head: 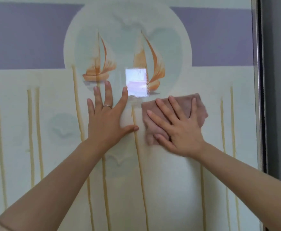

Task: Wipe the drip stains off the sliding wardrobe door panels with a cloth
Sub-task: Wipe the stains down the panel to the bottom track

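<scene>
Drip stains point(140, 164) run as long yellowish streaks down the glossy wardrobe door point(169, 189), which fills nearly the whole view. One streak starts just left of the cloth point(181, 108) and passes down between the two forearms; others stand in a group toward the door's left edge, two more run under and below the left hand, and a few thinner ones lie close to the right edge. The cloth, a pinkish-brown folded rag, sits flat against the door a little right of centre, just below the printed sailboats point(123, 64). The right hand point(178, 129) presses it to the panel with fingers straight and spread wide, the cloth showing past the fingertips and beside the thumb. The left hand point(106, 120) rests bare on the door just beside it, fingers also straight and fanned, a ring point(107, 106) on one of them; its thumb tip reaches the streak that runs by the cloth. A bright square reflection point(136, 82) glares on the panel between the two boats, above the gap between the hands. A purple band point(27, 35) crosses the upper door on both sides of the round picture. At the right edge a metal frame strip point(258, 80) closes off the panel near the cloth, with a grey surface point(280, 97) beyond it. Leftward and downward the panel stretches open, crossed only by the streaks and both forearms.
</scene>
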Motion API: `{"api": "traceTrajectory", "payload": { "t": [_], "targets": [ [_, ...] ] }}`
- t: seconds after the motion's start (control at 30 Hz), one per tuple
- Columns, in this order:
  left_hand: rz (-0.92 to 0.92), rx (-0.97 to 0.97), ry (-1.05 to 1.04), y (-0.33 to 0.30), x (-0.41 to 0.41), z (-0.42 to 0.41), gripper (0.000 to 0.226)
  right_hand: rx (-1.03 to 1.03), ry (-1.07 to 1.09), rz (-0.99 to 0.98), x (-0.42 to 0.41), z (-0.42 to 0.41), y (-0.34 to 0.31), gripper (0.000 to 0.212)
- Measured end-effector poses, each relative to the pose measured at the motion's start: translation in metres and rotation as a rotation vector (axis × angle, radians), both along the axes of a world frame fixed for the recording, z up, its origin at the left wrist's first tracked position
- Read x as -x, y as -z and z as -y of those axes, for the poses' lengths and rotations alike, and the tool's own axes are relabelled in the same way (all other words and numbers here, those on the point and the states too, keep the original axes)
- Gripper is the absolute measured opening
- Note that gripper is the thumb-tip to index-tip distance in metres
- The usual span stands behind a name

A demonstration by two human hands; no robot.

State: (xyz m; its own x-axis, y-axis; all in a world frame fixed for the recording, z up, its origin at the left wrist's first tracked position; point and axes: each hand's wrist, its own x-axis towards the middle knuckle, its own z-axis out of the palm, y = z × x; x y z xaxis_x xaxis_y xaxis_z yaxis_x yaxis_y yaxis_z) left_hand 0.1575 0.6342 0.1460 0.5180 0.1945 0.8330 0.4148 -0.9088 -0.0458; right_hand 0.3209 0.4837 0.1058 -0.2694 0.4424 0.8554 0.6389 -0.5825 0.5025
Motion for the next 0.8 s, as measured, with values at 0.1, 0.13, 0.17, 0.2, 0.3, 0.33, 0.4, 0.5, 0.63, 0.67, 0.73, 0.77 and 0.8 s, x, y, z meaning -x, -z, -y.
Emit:
{"api": "traceTrajectory", "payload": {
  "t": [0.1,0.13,0.17,0.2,0.3,0.33,0.4,0.5,0.63,0.67,0.73,0.77,0.8],
  "targets": [
    [0.007,-0.011,-0.008,0.0,-0.002,-0.002,0.108,-0.187,0.02,-0.094,-0.012,0.006,-0.051,0.058],
    [0.004,-0.014,-0.012,0.002,-0.003,-0.001,0.108,-0.277,0.018,-0.159,-0.012,0.003,-0.06,0.057],
    [0.003,-0.018,-0.014,0.003,-0.002,-0.001,0.108,-0.341,0.015,-0.202,-0.01,0.0,-0.06,0.057],
    [0.002,-0.02,-0.012,0.004,-0.003,-0.001,0.107,-0.377,0.013,-0.215,-0.008,-0.005,-0.053,0.057],
    [-0.002,-0.011,-0.01,0.002,-0.001,0.001,0.106,-0.238,0.021,-0.131,0.001,-0.013,-0.007,0.058],
    [-0.005,-0.003,-0.009,0.002,0.0,0.003,0.106,-0.133,0.018,-0.089,0.003,-0.01,0.01,0.057],
    [0.0,0.008,-0.007,0.0,0.001,0.004,0.106,0.029,0.004,-0.011,0.001,0.004,0.019,0.057],
    [-0.009,0.008,-0.018,0.0,0.0,0.005,0.107,0.091,0.03,0.034,-0.011,0.023,-0.021,0.059],
    [-0.017,0.005,-0.04,0.0,-0.001,0.003,0.106,-0.178,0.031,-0.154,-0.018,0.021,-0.06,0.061],
    [-0.022,0.007,-0.041,0.0,-0.001,0.003,0.106,-0.263,0.021,-0.189,-0.016,0.013,-0.056,0.06],
    [-0.023,0.008,-0.037,0.001,-0.002,0.003,0.106,-0.341,0.005,-0.212,-0.01,-0.001,-0.032,0.059],
    [-0.024,0.009,-0.037,0.002,-0.001,0.004,0.106,-0.314,0.002,-0.189,-0.007,-0.006,-0.014,0.058],
    [-0.026,0.012,-0.033,0.001,-0.001,0.004,0.106,-0.261,0.006,-0.156,-0.004,-0.007,0.003,0.058]
  ]
}}
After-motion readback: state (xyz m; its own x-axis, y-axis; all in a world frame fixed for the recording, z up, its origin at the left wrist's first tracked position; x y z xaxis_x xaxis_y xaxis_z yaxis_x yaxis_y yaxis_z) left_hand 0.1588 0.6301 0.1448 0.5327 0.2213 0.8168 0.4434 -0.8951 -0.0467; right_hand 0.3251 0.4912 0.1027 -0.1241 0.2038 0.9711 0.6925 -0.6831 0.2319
